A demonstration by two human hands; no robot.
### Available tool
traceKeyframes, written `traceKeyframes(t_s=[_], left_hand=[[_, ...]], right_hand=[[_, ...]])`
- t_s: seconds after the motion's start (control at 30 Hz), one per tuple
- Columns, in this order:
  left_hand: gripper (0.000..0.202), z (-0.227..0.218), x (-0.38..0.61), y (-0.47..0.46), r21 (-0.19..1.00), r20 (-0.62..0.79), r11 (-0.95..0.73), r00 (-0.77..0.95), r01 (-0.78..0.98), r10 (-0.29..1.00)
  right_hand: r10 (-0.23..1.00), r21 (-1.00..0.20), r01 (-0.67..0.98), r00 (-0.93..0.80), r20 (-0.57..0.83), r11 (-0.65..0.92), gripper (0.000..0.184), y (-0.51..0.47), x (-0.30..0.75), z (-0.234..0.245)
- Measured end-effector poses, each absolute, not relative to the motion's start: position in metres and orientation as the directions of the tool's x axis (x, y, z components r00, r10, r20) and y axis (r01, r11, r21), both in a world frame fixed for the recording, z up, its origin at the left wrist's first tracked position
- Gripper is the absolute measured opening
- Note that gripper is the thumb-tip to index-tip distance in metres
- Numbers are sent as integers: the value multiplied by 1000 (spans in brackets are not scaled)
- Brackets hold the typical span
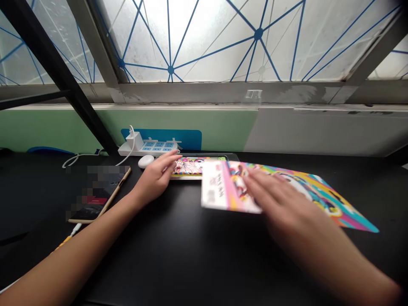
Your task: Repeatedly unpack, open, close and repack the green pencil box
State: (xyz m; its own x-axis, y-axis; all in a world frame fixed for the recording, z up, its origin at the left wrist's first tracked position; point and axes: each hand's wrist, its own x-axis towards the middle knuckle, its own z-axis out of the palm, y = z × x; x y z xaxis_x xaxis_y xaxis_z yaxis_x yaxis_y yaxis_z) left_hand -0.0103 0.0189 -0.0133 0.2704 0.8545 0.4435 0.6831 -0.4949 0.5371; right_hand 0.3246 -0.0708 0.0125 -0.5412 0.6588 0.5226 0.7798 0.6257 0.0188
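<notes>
My right hand (285,204) grips a colourful cartoon-printed sheet or thin booklet (331,199), its fingers lying over the top. The sheet is tilted, with a white printed strip at its left end; my thumb is hidden. At the back of the table, my left hand (156,174) has its fingers stretched out at the left end of a flat case or box with a bright cartoon print (189,166). The sheet's left corner covers part of that box. Whether the left fingers press on the box or only rest beside it is hard to make out.
A tablet or phone in a tan-edged case (111,197) lies at left with a cable plugged in. Behind my left hand are a white power strip (156,147) with a charger and a small white rounded object (146,161). A black slanted post (63,76) stands at left.
</notes>
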Motion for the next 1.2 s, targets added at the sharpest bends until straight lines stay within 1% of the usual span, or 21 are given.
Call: traceKeyframes(t_s=[0.07, 0.13, 0.17, 0.2, 0.27, 0.33, 0.37, 0.47, 0.6, 0.63, 0.73, 0.8, 0.9, 1.07, 1.13, 1.2], left_hand=[[39, -11, -11, 18, 592, 538, -501, 153, 631, 829], [35, -11, -15, 19, 568, 573, -515, 140, 642, 807], [35, -12, -18, 21, 543, 567, -505, 151, 670, 810], [38, -13, -20, 24, 521, 539, -481, 165, 706, 826], [48, -18, -25, 29, 495, 430, -409, 193, 767, 882], [56, -22, -27, 32, 487, 306, -363, 234, 794, 923], [58, -23, -27, 33, 487, 266, -357, 254, 797, 930], [59, -22, -25, 29, 470, 216, -380, 313, 797, 925], [70, -15, -25, 24, 370, 146, -460, 439, 807, 887], [69, -14, -25, 24, 345, 137, -479, 461, 807, 876], [53, -14, -28, 27, 287, 146, -511, 490, 811, 860], [49, -15, -29, 28, 267, 156, -516, 492, 814, 856], [49, -16, -30, 26, 271, 151, -514, 492, 814, 858], [50, -18, -31, 21, 264, 160, -507, 481, 820, 862], [50, -18, -33, 21, 246, 147, -509, 487, 825, 861], [51, -16, -36, 23, 237, 119, -520, 507, 821, 854]], right_hand=[[570, 57, 672, -666, 480, 738, 70, -94, 290, 2], [522, 81, 590, -763, 380, 803, 63, -110, 265, -11], [514, 86, 571, -787, 341, 817, 59, -114, 256, -17], [513, 87, 560, -801, 308, 824, 57, -115, 248, -23], [523, 78, 559, -810, 266, 825, 59, -110, 234, -32], [541, 67, 572, -803, 249, 817, 60, -98, 222, -37], [552, 59, 580, -798, 242, 812, 60, -91, 216, -38], [606, -15, 615, -771, 197, 788, 59, -66, 206, -36], [646, -204, 618, -755, 115, 759, 69, -42, 211, -29], [651, -239, 617, -752, 103, 750, 70, -39, 213, -28], [667, -302, 619, -741, 84, 725, 71, -34, 218, -28], [663, -328, 608, -744, 85, 723, 71, -32, 219, -29], [669, -346, 607, -738, 88, 715, 71, -33, 217, -31], [718, -344, 662, -693, 59, 666, 69, -37, 213, -31], [722, -342, 660, -687, 85, 669, 69, -38, 213, -30], [713, -333, 645, -687, 141, 687, 66, -40, 215, -30]])
